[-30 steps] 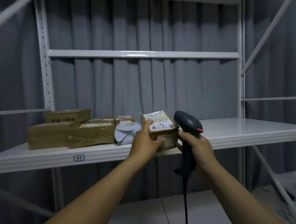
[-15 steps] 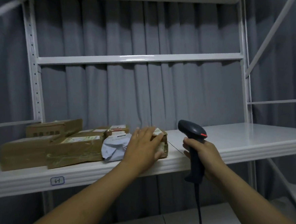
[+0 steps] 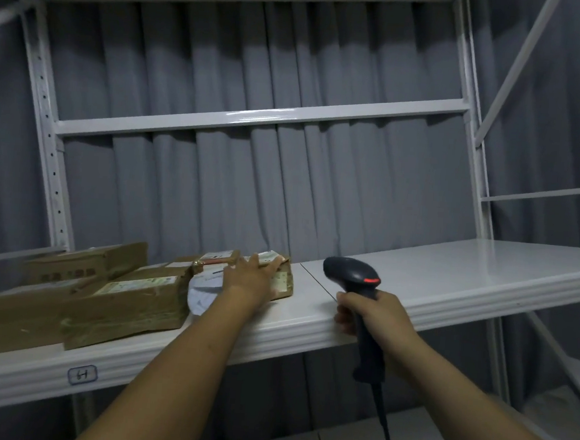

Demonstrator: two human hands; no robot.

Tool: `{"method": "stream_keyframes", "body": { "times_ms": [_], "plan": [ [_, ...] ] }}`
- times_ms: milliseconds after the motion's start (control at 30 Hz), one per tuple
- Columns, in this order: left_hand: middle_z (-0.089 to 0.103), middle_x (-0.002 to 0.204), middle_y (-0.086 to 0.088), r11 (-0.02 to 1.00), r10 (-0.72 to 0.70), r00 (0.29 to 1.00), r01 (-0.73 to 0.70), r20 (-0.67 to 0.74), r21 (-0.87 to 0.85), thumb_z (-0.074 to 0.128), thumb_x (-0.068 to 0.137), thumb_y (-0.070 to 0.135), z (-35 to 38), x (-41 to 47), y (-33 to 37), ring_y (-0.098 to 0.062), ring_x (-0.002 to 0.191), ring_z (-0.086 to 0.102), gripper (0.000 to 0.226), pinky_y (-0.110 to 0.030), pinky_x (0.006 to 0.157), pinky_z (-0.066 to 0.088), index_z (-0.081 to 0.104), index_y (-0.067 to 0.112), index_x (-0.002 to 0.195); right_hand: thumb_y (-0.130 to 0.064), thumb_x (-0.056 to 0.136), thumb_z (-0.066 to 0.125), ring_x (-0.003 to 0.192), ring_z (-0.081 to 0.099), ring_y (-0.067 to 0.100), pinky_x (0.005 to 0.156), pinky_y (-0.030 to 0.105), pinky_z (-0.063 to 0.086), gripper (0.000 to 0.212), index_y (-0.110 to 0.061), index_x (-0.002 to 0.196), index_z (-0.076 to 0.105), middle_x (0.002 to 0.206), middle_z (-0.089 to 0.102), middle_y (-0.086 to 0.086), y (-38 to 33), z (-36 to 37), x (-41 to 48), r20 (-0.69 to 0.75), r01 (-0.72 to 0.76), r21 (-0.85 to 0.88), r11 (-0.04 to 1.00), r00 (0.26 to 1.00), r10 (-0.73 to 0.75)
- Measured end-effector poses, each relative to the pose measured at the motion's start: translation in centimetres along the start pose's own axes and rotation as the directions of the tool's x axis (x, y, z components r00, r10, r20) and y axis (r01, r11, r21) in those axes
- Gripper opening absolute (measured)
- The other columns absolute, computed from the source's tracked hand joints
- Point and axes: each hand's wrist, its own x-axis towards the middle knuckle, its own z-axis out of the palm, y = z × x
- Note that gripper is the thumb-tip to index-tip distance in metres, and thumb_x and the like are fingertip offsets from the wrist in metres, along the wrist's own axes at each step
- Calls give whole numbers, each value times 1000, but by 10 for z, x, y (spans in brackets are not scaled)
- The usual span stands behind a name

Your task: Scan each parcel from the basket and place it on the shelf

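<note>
A small brown cardboard parcel (image 3: 283, 280) with a white label lies on the white metal shelf (image 3: 448, 286). My left hand (image 3: 250, 279) rests flat on top of it, fingers straight. A white poly-bag parcel (image 3: 203, 291) lies just left of it, partly under my wrist. My right hand (image 3: 374, 315) grips the handle of a black barcode scanner (image 3: 350, 272), held in front of the shelf edge to the right of the parcel. The scanner's cable hangs down. No basket is in view.
Several brown cardboard parcels (image 3: 128, 301) lie on the left part of the shelf, above a handwritten tag (image 3: 82, 374) on its front edge. The shelf's right half is bare. An upper shelf beam (image 3: 254, 117) and grey curtains stand behind. Another rack (image 3: 541, 192) is at the right.
My left hand carried the small parcel from in front of the scanner onto the shelf and now lies flat on it. The scanner has stayed in my right hand.
</note>
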Motion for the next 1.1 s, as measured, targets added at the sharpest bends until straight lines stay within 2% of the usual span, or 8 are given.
{"method": "stream_keyframes", "body": {
  "times_ms": [100, 233, 400, 500, 600, 800, 1000, 1100],
  "plan": [
    [21, 156, -9, 993, 32, 999, -36, -37, -113, 47, 96, 30, 4, -5, 1, -36, 141, 24, 67, -51, 109, 33, 10, 38, 151, -8, 85, 70, 59, 65, 22, 62, 35, 55, 11, 1, 88, 66, 73, 65, 14, 2, 2, -5, 21, -23, 33, 999, 1000, 22],
    [16, 158, -7, 997, 56, 995, -60, -84, -42, 50, 94, 17, 7, -12, -13, -31, 128, 46, 77, -45, 101, 45, 4, 40, 152, -6, 86, 68, 56, 61, 23, 54, 30, 54, 9, 2, 89, 64, 76, 61, 16, -2, 4, -12, 41, -23, 48, 999, 999, 21],
    [15, 160, -6, 998, 24, 998, -21, -53, 59, 47, 96, 29, -1, -20, -26, -32, 137, 36, 68, -47, 109, 36, 10, 35, 153, -7, 87, 68, 52, 62, 20, 52, 28, 54, 9, 0, 88, 63, 76, 63, 14, -12, 9, -17, 55, -21, 38, 999, 998, 19],
    [19, 159, -4, 991, 118, 987, -109, -110, 80, 40, 99, 36, -6, -21, -19, -33, 141, 27, 57, -48, 115, 24, 21, 30, 152, -8, 87, 68, 53, 62, 20, 52, 28, 54, 9, 0, 90, 63, 78, 63, 14, -12, 10, -18, 62, -18, 19, 1000, 998, 16],
    [24, 157, -3, 974, 207, 970, -192, -129, 118, 38, 98, 41, -2, -11, -7, -31, 140, 28, 55, -51, 117, 18, 29, 24, 149, -9, 86, 69, 54, 63, 20, 53, 29, 54, 12, 1, 92, 64, 78, 64, 15, -11, 9, -15, 49, -22, -6, 1000, 999, 22],
    [9, 162, -1, 987, 22, 1000, -25, 19, 160, 39, 92, 61, 5, 6, -3, -30, 148, 8, 74, -52, 118, 3, 19, 24, 153, -9, 86, 69, 52, 62, 20, 50, 28, 50, 10, -1, 88, 64, 76, 63, 14, -6, 7, -9, 44, -27, -43, 999, 999, 29],
    [19, 159, -2, 996, 70, 993, -65, -98, 55, 41, 93, 58, 0, -20, 0, -27, 146, 15, 69, -50, 119, 6, 27, 22, 150, -12, 85, 69, 51, 55, 19, 47, 27, 47, 10, -3, 83, 64, 70, 61, 12, -5, 4, -26, 27, -13, -125, 992, 999, 17],
    [22, 158, -4, 991, 121, 982, -128, -144, -41, 44, 92, 56, -1, -47, 1, -29, 143, 23, 67, -50, 116, 18, 31, 22, 149, -10, 86, 67, 48, 54, 17, 46, 25, 47, 10, -1, 83, 64, 69, 61, 13, -11, 0, -53, 16, -15, -157, 988, 1000, 17]
  ]
}}
